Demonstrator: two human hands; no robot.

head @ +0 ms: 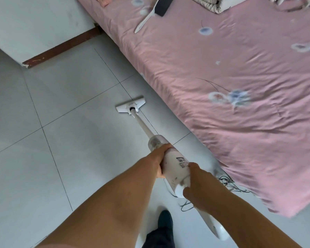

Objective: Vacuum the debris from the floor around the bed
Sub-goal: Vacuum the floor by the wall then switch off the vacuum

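Note:
A white stick vacuum (174, 163) slants down from my hands to the grey tiled floor (61, 133). Its flat floor head (130, 106) lies on the tiles just left of the bed's edge. My left hand (160, 158) grips the vacuum's body from the left, just below the clear dust cup. My right hand (195, 187) holds the rear of the body from the right, fingers curled round it. The bed (231, 97), covered by a pink flowered sheet, fills the right side. I see no distinct debris on the tiles.
A tangle of thin black cord (227, 185) lies on the floor by the bed's near corner. A white-handled brush (154, 11) rests on the bed, with folded bedding (209, 4) at the top. A wall with dark skirting (61, 45) stands at upper left. My dark shoe (165, 221) is below.

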